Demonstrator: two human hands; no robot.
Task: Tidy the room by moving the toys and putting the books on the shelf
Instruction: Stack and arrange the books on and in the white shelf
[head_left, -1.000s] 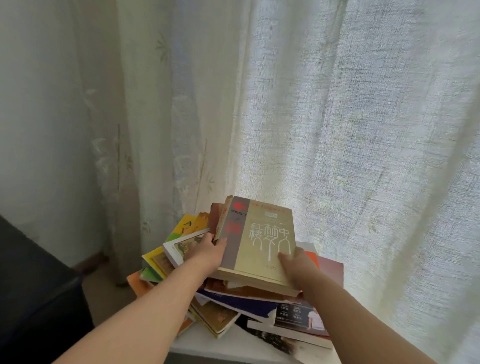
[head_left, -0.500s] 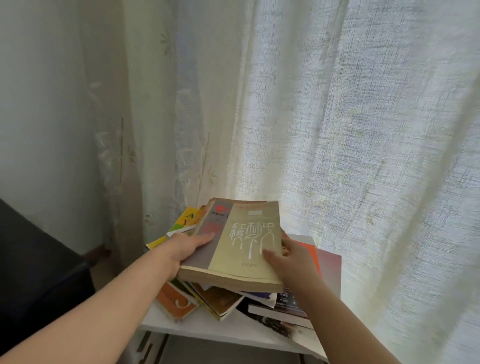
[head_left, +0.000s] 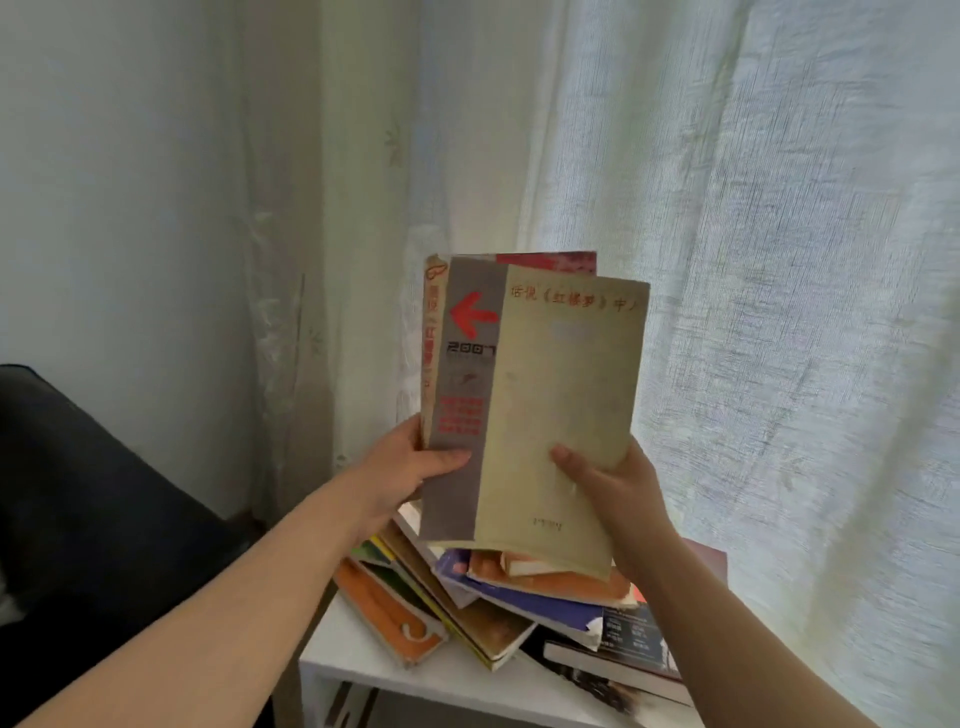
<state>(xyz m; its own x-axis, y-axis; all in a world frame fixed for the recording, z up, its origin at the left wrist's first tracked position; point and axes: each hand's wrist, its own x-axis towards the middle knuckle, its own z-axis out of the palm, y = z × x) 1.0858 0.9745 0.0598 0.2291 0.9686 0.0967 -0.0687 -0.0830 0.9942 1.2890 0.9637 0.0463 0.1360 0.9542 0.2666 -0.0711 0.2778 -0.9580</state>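
Observation:
I hold a small bundle of books (head_left: 540, 395) nearly upright in front of the curtain. Its front cover is yellow-tan with a grey strip and a red arrow; a red-covered book shows behind it. My left hand (head_left: 405, 467) grips the bundle's lower left edge, thumb across the grey strip. At the lower right my right hand (head_left: 608, 478) grips it too, thumb on the tan cover. Below them a messy pile of books (head_left: 498, 603) lies on a white shelf top (head_left: 363, 654).
Sheer white curtains (head_left: 727, 260) hang close behind the shelf and to the right. A dark piece of furniture (head_left: 88, 519) fills the lower left. A pale wall (head_left: 130, 208) stands at the left. The shelf's open front shows below its top edge.
The book bundle has come up off the pile and tilted from lying flat to nearly upright. Both hands rose with it, and the view has shifted closer.

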